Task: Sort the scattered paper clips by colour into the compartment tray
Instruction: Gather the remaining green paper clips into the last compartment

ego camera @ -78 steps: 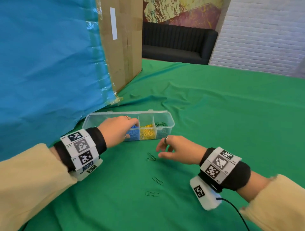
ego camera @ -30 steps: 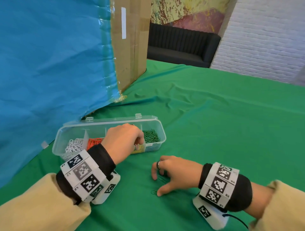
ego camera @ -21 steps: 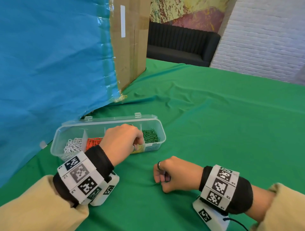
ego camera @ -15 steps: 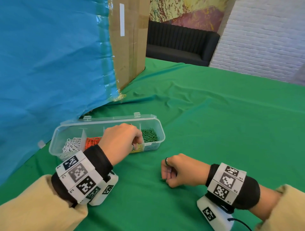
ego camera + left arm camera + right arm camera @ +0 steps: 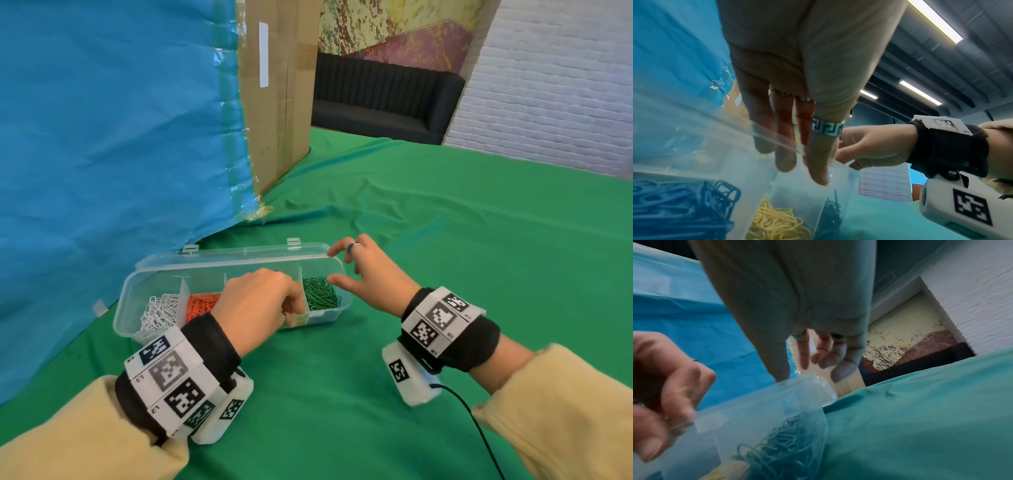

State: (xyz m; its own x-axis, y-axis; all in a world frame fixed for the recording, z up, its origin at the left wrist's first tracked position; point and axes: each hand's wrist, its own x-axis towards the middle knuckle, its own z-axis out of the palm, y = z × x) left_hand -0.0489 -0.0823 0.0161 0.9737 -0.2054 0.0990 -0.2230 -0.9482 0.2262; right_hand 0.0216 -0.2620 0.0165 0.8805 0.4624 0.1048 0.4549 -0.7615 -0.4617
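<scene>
- My left hand [image 5: 255,301] rests on the front wall of the clear tray [image 5: 137,291], fingers [image 5: 816,162] hanging straight down inside it and my thumb curled against the outside, so I grip that wall.
- My right hand [image 5: 371,279] hovers over the tray's right end, fingers [image 5: 337,248] spread and relaxed, holding nothing.
- The tray sits on the green counter [image 5: 445,240], its lid [image 5: 239,253] open behind it.
- Inside, from left: white clips [image 5: 157,310], orange clips [image 5: 200,303], blue clips [image 5: 680,209], yellow clips [image 5: 777,222], and green clips [image 5: 320,294] at the right end.
</scene>
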